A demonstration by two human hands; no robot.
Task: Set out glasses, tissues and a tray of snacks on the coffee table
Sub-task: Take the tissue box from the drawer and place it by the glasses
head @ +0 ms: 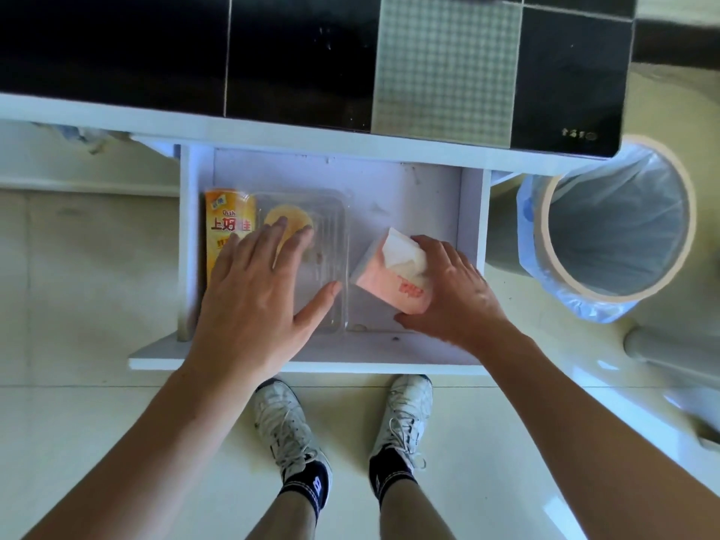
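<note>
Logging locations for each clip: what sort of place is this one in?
Probably a home living room: a glossy black-topped coffee table with an open white drawer of snacks and tissues, a lined waste bin beside it, and a tiled floor.

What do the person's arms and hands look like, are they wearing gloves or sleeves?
No gloves and no sleeves in view: the left hand and right hand are bare, as are both forearms. No watch, ring or bracelet shows. Lower down, the person wears white lace-up sneakers and black ankle socks with a white mark.
</note>
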